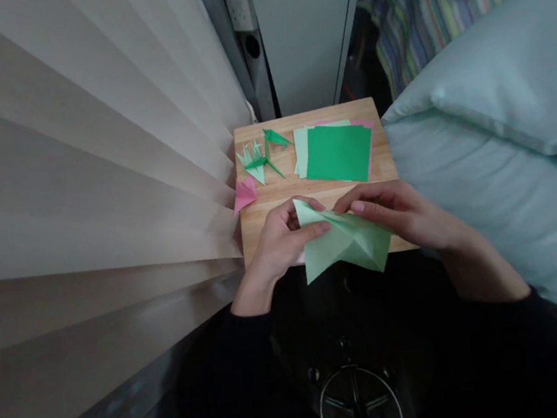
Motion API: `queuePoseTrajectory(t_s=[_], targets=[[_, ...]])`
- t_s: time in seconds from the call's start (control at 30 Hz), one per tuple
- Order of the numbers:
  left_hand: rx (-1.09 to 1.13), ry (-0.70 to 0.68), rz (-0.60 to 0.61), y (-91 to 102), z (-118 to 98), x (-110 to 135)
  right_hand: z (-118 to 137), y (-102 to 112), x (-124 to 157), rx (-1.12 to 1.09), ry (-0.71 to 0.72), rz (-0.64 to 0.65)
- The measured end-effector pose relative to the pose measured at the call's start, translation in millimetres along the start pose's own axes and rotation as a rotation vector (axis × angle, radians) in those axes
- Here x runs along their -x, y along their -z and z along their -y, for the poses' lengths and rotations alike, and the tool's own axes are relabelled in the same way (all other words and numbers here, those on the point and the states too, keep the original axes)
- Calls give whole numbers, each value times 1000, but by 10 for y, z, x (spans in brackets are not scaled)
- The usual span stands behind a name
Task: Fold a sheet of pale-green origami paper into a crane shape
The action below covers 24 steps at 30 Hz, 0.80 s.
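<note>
Pale green paper [345,241], creased, over near edge of wooden board [384,163]: pinched in left hand [284,236], thumb uppermost; right hand [404,211] with fingertips on upper fold, grip unclear. Beyond: stacked sheets [338,154], pink folded piece [245,192].

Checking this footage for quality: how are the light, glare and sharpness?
Head view: dim, soft light; no strong glare on the pale green paper; dark sleeves sink into near-black; small glints on the metal base; fine detail looks slightly soft.

The held sheet [340,247] is pale green, the top paper [340,153] emerald, the folded piece [245,193] pink, the striped blanket [420,15] seemingly purple-and-lime.
</note>
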<state>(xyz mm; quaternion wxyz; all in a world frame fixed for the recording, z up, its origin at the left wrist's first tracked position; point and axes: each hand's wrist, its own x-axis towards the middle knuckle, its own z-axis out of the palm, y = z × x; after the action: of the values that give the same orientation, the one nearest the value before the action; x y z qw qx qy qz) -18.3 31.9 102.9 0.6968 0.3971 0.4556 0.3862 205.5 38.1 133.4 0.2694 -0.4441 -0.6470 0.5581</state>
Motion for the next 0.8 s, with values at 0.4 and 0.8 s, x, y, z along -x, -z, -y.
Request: queuePoseTrajectory(t_s=[0.4, 0.8], targets=[[161, -52, -137, -153, 121, -81, -78, -150, 19, 618, 186, -261], [93, -144, -172, -177, 65, -95, -81, -119, -22, 387, 154, -240]])
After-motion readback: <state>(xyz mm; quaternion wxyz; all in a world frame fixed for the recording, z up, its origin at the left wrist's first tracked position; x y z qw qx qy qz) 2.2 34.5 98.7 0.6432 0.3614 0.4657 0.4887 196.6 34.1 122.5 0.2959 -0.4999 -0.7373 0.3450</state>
